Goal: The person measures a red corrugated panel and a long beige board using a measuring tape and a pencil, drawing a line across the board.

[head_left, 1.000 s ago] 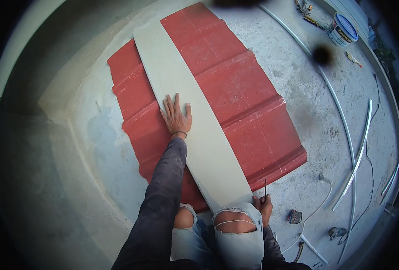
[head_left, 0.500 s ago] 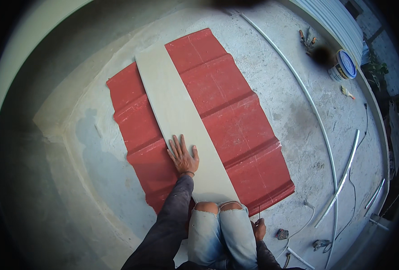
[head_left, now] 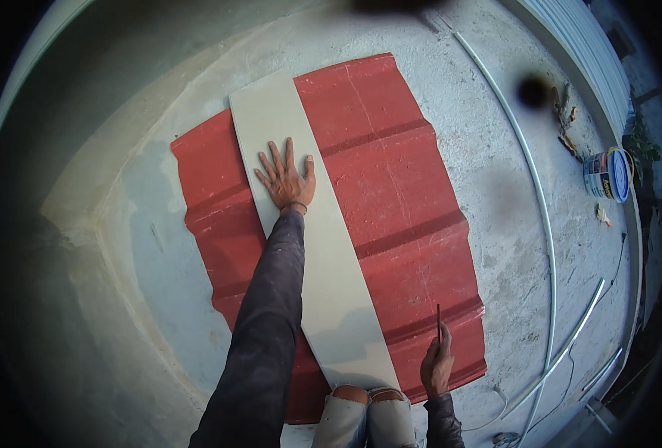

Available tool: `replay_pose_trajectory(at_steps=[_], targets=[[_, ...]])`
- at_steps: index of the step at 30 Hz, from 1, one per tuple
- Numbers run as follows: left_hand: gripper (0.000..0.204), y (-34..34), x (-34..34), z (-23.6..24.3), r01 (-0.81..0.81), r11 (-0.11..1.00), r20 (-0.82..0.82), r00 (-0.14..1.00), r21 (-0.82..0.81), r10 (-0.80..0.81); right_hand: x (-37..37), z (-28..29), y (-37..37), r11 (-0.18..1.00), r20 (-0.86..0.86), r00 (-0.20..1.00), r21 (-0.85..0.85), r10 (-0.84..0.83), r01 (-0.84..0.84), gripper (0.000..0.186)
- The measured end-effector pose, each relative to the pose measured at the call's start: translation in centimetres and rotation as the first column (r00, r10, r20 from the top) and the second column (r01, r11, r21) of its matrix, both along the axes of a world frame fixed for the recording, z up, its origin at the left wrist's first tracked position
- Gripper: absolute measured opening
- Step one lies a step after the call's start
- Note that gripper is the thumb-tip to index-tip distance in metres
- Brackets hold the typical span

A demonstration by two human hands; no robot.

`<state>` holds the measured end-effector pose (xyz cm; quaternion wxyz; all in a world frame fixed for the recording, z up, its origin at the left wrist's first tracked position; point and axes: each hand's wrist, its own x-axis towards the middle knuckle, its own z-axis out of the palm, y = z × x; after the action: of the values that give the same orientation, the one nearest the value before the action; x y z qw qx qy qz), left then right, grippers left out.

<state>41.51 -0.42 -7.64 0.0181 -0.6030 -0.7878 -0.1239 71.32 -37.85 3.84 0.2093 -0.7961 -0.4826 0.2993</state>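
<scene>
A long pale flat board [head_left: 338, 276] lies lengthwise across a red ribbed roofing sheet [head_left: 394, 190] on the concrete floor. My left hand [head_left: 286, 181] presses flat on the board toward its far end, fingers spread and nothing in it. Over the near right part of the red sheet, my right hand [head_left: 437, 369] is closed on a thin dark stick [head_left: 439, 317] that points away from me; its exact kind is too small to make out. My knees [head_left: 368, 396], in torn jeans, cover the board's near end.
Long pale pipes [head_left: 532, 179] and a shorter metal strip [head_left: 581, 317] lie to the right. Farther out stand a blue-lidded bucket [head_left: 605, 177] and a paintbrush [head_left: 603, 216], with hand tools [head_left: 568, 127] near the low wall. Another wall [head_left: 62, 299] rises at left.
My left hand has moved farther along the board, away from me. From the sheet's near edge, my right hand has come forward over the sheet with the dark stick. The view has shifted.
</scene>
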Motion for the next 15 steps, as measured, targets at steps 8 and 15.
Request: replay_pose_trajectory(at_steps=[8, 15], targets=[[0.062, 2.1, -0.6, 1.1, -0.029, 0.999, 0.008, 1.0, -0.03, 0.029, -14.9, -5.2, 38.3, 0.837, 0.013, 0.925, 0.421, 0.38, -0.35, 0.056], [0.065, 2.7, -0.5, 2.0, -0.042, 0.991, 0.035, 0.998, -0.13, 0.047, -23.0, -8.0, 56.7, 0.861, 0.086, 0.887, 0.212, 0.454, -0.462, 0.051]])
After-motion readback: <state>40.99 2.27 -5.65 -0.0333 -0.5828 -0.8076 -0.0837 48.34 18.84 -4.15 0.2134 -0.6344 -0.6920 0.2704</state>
